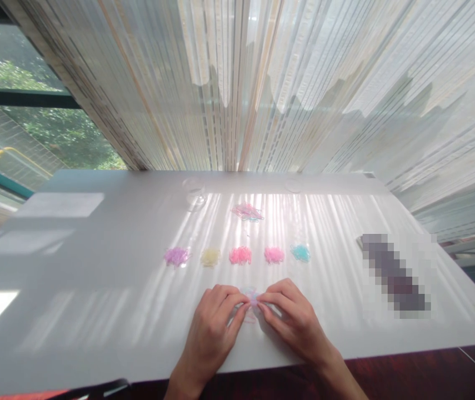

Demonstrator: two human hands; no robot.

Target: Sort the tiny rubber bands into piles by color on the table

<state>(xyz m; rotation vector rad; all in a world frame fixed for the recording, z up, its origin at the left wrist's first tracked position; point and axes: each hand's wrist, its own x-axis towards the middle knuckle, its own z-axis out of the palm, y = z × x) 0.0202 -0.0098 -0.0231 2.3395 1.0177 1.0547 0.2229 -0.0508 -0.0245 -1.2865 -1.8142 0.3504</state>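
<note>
My left hand (216,316) and my right hand (293,314) meet near the table's front edge, each with thumb and fingertips pinched. Between the fingertips is a small light purple piece (253,300), too small to make out fully. Pale bluish and reddish bits lie just behind and in front of it. Beyond my hands runs a row of small piles: purple (178,256), pale yellow (210,257), coral red (240,255), pink (274,255) and teal (301,253). Farther back lies a heap of pink and bluish paper clips (248,212).
On the white table (95,266), a clear round container (194,199) stands behind the piles, with a clear disc (293,185) at the back. A pixelated dark object (395,275) lies at right. Striped curtains (237,83) hang behind; a black item (95,390) shows at front left.
</note>
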